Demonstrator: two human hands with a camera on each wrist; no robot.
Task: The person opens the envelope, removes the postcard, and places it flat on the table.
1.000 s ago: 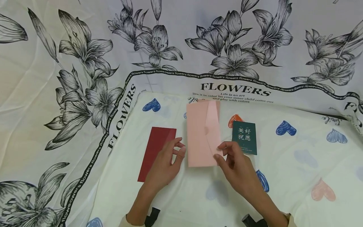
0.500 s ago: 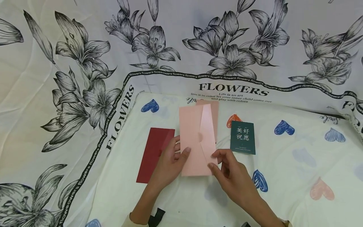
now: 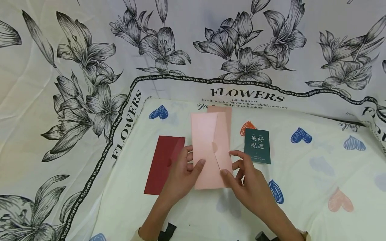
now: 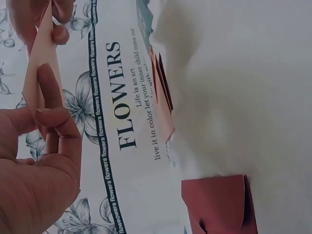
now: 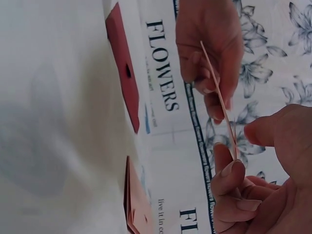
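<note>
A pink envelope is held raised above the table, its flap side facing up. My left hand grips its left edge, thumb in front and fingers behind. My right hand is at the lower right edge, thumb by the flap seam. In the right wrist view, the right fingers curl against the envelope's edge, and the thumb stands slightly off its face. The flap lifts a little there. Behind it lies more pink paper, partly hidden; the left wrist view shows it as a layered pink stack.
A dark red envelope lies left, partly behind my left hand. The dark green card with white characters lies right. A white cloth with printed hearts covers the table; a floral cloth hangs behind.
The pink envelope has come towards me, off the pink paper beneath. My left hand has moved in and taken its left edge. The right thumb has shifted to the flap seam.
</note>
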